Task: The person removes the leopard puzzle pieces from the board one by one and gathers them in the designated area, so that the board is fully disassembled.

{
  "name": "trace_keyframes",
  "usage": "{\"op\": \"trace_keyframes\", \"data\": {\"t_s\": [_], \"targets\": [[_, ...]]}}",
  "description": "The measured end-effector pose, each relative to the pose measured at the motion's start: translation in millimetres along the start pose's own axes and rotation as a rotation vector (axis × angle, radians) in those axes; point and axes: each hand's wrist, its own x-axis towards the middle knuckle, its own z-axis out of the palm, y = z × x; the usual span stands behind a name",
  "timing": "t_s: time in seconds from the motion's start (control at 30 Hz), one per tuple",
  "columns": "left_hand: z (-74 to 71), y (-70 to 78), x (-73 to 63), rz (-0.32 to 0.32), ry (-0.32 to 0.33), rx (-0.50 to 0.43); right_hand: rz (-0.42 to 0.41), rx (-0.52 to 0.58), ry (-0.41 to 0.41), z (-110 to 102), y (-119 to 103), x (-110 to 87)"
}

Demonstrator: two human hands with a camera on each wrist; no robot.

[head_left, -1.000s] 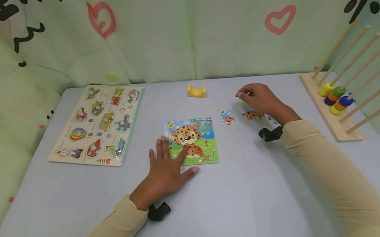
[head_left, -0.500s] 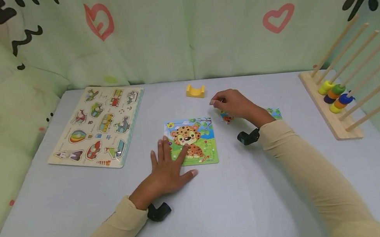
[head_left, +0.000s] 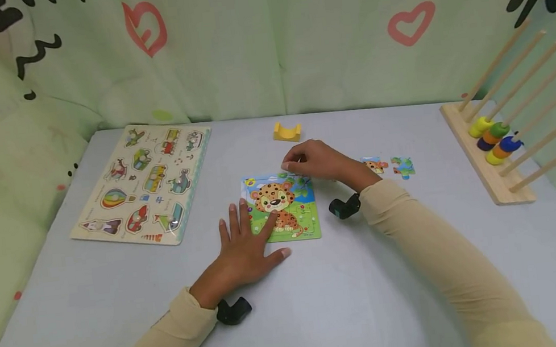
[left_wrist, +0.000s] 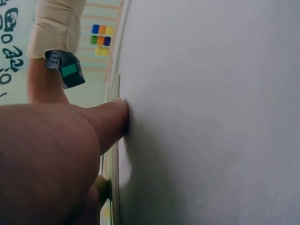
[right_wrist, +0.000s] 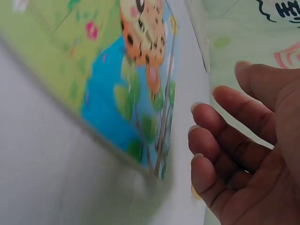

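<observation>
A square leopard jigsaw puzzle [head_left: 309,224] lies on the table in the head view. My left hand [head_left: 243,252] rests flat with spread fingers over its left side, the thumb on the table by the near edge. Over the puzzle's far right corner hovers my right hand [head_left: 315,160]. In the right wrist view this hand [right_wrist: 253,145] has loosely bent fingers, thumb apart from them, and nothing between. To its right lie a puzzle piece with a leopard face [head_left: 375,165] and a green-and-blue puzzle piece [head_left: 403,166]. Another piece is mostly hidden beneath the right hand.
At the left lies a wooden vehicle puzzle board [head_left: 142,183]. A yellow curved block [head_left: 287,132] sits near the back edge. A wooden peg stand [head_left: 489,172] with coloured beads [head_left: 502,149] stands at the right. A printed curtain [head_left: 335,46] hangs behind the table.
My right hand has moved left, from over the loose pieces to the puzzle's far right corner, uncovering the two pieces on the right. My left hand has stayed in place.
</observation>
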Motion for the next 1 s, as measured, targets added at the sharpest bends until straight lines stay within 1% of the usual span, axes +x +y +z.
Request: {"op": "trace_keyframes", "data": {"t_s": [0.13,0.23,0.5,0.63,0.8,1.0], "targets": [[-1.4,0.2,-0.5,0.001,0.005,0.005,-0.027,0.046,-0.094,9,-10,7.3],[-2.1,0.7,-0.7,0.003,0.005,0.004,-0.028,0.072,-0.147,13,-16,10.5],[-1.9,-0.7,-1.4,0.012,0.007,0.018,-0.033,0.085,-0.230,15,-26,16.2],[-2.3,-0.4,-2.4,0.020,0.013,0.025,-0.051,0.089,-0.248,17,-27,18.2],[-2.1,-0.8,-3.2,0.028,0.025,0.034,-0.069,0.053,-0.244,21,-30,19.1],[-1.0,0.3,-2.3,0.030,0.029,0.042,-0.081,0.063,-0.247,26,-31,20.5]]}}
